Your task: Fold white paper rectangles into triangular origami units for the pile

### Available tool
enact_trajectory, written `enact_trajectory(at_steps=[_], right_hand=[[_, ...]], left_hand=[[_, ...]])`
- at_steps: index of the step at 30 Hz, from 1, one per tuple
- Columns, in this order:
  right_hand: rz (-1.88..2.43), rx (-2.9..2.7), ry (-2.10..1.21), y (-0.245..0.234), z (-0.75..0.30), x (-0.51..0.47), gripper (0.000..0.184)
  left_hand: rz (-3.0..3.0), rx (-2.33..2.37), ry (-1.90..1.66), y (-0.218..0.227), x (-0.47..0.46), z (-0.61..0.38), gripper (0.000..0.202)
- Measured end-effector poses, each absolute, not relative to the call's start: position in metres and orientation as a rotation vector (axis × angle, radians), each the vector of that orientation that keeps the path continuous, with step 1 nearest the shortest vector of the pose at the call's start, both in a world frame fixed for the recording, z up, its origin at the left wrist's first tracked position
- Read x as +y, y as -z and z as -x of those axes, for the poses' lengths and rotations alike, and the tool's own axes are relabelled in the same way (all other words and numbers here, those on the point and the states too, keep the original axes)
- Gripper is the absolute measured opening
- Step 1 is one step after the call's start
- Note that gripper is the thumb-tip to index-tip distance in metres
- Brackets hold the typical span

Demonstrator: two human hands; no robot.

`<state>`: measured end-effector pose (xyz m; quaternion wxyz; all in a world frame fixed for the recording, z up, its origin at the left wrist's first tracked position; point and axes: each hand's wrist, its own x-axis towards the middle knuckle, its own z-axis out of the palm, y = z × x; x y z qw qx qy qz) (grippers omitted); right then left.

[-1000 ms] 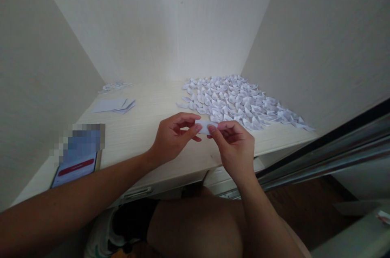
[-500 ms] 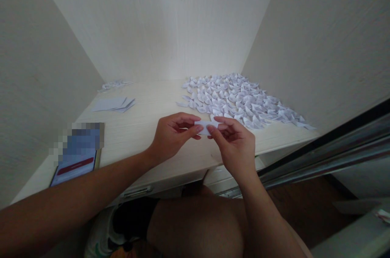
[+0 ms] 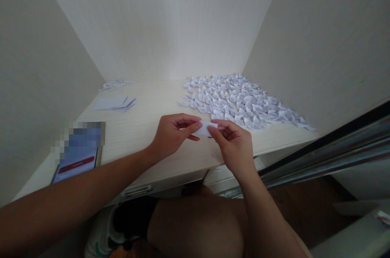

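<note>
A small white piece of paper (image 3: pixel 204 129), rectangular in outline, is held above the front part of the desk. My left hand (image 3: pixel 172 134) pinches its left end between thumb and fingers. The right end is gripped by my right hand (image 3: pixel 234 144), its thumb lying on the near face. Fingers cover both ends of the paper, and its folds are too small to make out. Just beyond my right hand lie many small folded white paper boats (image 3: pixel 234 97), spread over the right side of the desk.
Flat white paper sheets (image 3: pixel 114 103) lie at the back left, with a white cord (image 3: pixel 115 84) behind them. A phone (image 3: pixel 81 150) with a lit screen leans at the left, partly behind my left forearm. Walls enclose the desk (image 3: pixel 152 99) on three sides.
My right fingers have shifted slightly along the paper, and more of its face shows between my hands. The paper tilts a little differently. The things on the desk stay put.
</note>
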<state>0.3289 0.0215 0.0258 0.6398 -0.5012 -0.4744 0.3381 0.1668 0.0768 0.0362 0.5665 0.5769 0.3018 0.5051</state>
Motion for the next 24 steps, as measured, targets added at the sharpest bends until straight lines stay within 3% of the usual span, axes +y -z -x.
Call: enact_trajectory(at_steps=[11, 24], right_hand=[[1.204, -1.163, -0.934, -0.0314, -0.3320, 0.0199, 0.025], [1.319, -1.236, -0.804, -0.0312, -0.3321, 0.0190, 0.021]], left_hand=[[-1.358, 0.716, -1.097, -0.0351, 0.0755, -0.1649, 0.028], [-1.277, 0.694, -0.898, -0.0296, 0.0794, -0.1665, 0.030]])
